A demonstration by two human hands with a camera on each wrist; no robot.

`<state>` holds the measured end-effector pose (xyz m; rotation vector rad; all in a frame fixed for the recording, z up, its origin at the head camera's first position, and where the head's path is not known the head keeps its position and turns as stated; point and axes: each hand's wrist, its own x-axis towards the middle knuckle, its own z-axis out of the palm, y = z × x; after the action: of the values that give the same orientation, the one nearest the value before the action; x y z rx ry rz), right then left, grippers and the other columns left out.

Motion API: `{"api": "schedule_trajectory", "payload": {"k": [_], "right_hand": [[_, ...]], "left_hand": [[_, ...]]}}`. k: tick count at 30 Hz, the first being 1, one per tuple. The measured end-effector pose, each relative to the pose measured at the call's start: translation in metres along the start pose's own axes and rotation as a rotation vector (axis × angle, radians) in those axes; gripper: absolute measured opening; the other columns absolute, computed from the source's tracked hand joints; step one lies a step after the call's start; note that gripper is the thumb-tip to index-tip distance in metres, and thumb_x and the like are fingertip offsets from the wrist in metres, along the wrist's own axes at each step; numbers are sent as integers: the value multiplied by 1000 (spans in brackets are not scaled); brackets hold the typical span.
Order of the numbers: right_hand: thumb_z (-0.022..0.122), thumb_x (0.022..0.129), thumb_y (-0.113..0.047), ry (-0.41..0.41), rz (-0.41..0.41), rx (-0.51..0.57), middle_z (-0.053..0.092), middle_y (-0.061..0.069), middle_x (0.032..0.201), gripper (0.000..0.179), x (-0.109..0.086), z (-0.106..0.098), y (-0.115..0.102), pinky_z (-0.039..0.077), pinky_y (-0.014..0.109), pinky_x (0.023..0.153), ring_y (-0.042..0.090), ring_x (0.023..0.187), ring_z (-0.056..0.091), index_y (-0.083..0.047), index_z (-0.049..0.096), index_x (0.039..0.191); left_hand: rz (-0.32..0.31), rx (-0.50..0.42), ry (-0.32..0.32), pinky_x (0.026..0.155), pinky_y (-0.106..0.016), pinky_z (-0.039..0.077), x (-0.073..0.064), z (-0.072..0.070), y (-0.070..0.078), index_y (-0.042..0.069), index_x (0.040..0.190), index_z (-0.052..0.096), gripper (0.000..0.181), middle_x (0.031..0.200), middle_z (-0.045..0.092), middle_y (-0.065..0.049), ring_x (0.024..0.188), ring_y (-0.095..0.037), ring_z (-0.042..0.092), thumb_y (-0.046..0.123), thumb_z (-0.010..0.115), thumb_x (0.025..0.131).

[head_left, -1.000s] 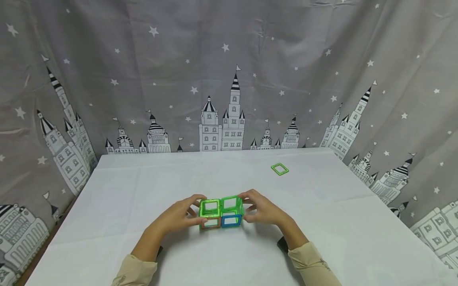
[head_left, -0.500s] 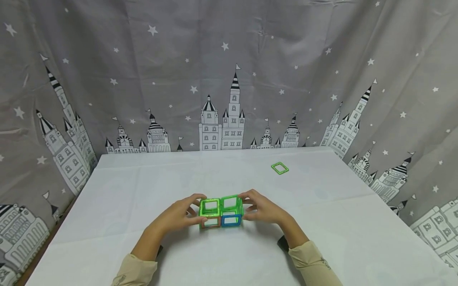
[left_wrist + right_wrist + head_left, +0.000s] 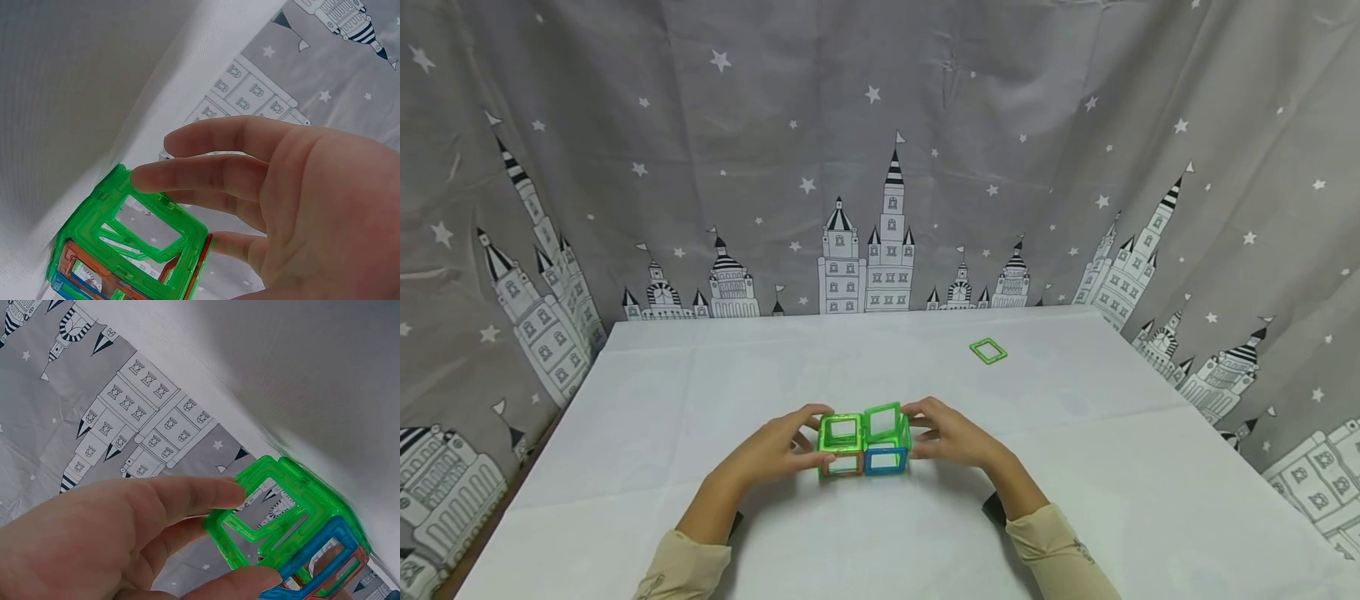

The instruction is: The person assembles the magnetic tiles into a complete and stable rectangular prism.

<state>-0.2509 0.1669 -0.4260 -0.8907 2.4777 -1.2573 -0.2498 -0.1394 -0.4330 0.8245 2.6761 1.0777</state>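
Note:
Two joined cubes of magnetic tiles stand side by side on the white table. The left cube has a green top and an orange front. On the right cube the front is blue, and its green top tile tilts up from the frame. My left hand holds the left cube, thumb at the front and fingers at the back corner. My right hand grips the right cube, its index finger near the raised tile and its thumb by the blue tile. Green sides show in the left wrist view.
A loose green square tile lies flat farther back on the right of the table. Behind the table hangs a grey curtain printed with castles and stars.
The right cube's green top tile has tipped up more steeply. Both hands keep nearly the same place on the cubes.

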Motion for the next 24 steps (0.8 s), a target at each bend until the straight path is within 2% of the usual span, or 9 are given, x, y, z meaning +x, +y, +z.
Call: {"api": "schedule_trajectory", "payload": {"k": [4, 8, 11, 15, 24], "right_hand": [[71, 83, -10, 11, 27, -5, 45, 24, 133, 59, 1, 0, 0, 48, 38, 98, 40, 125, 49, 5, 42, 132], [75, 80, -15, 23, 79, -7, 44, 23, 135, 68, 1, -1, 0, 47, 45, 99, 41, 125, 49, 0, 40, 136], [78, 77, -18, 17, 123, -4, 39, 22, 141, 81, 4, -1, 1, 44, 49, 101, 42, 128, 46, -2, 33, 143], [80, 76, -22, -26, 155, -22, 35, 20, 148, 94, 12, 5, 1, 41, 47, 104, 39, 134, 39, -1, 23, 148], [80, 74, -21, 17, 188, -46, 43, 17, 144, 89, 17, 11, -4, 43, 47, 102, 36, 130, 45, -4, 29, 145]], "left_hand": [[3, 0, 1, 76, -34, 52, -1, 0, -1, 17, 133, 46, 61, 126, 60, -11, 93, -20, 66, 41, 70, 83], [9, -4, -3, 77, -34, 52, -1, 0, -2, 16, 133, 46, 61, 125, 60, -11, 93, -19, 66, 41, 70, 83], [7, -16, -5, 78, -35, 51, -1, 1, -2, 17, 132, 46, 60, 125, 60, -9, 93, -19, 65, 41, 71, 83], [8, -20, -1, 79, -37, 52, -2, 1, -2, 16, 132, 46, 60, 125, 60, -10, 94, -20, 66, 40, 71, 83], [-10, -13, 1, 78, -36, 52, -1, 1, -1, 18, 132, 47, 60, 125, 60, -8, 95, -19, 66, 41, 71, 82]]}}
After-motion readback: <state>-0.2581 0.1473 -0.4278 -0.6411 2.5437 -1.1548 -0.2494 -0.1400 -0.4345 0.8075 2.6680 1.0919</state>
